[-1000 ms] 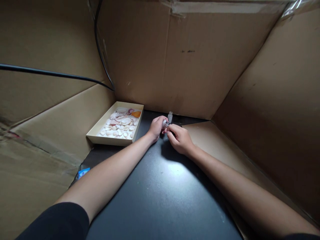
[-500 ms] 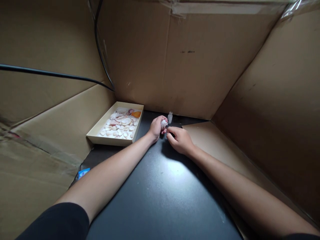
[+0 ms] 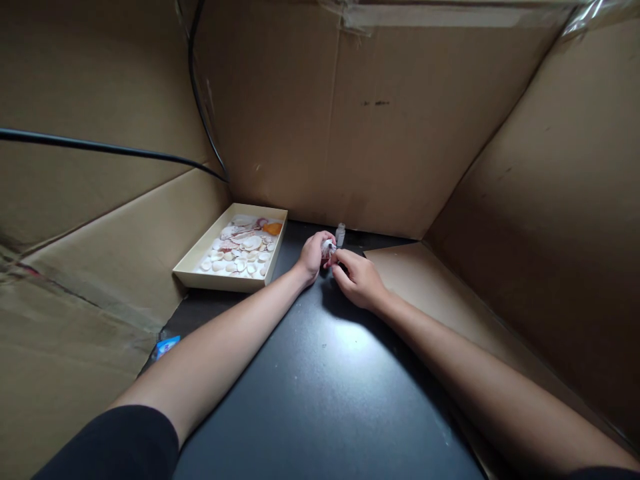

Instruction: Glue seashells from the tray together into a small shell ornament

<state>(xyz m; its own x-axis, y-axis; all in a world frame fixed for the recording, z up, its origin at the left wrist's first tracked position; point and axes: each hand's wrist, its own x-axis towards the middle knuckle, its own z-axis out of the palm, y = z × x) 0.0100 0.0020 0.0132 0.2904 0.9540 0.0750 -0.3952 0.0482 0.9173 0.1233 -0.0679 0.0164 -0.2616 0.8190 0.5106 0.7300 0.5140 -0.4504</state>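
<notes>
Both forearms stretch over the dark tabletop (image 3: 320,387) so the hands meet at its far end. The left hand (image 3: 313,255) is curled around a small pale shell (image 3: 327,248), turned towards the right hand (image 3: 359,279), whose fingertips pinch something too small to make out right against it. Just beyond stands a small bottle (image 3: 341,234), within easy reach. Far left, a shallow tray (image 3: 225,280) keeps more shells (image 3: 240,250) together, cardboard walls (image 3: 400,133) behind

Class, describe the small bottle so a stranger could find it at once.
Start at the cardboard back wall and drop to the black tabletop. Just beyond the two hands stands the small bottle, upright, pale and capped, alone, unlike the shells lying in the tray.
</notes>
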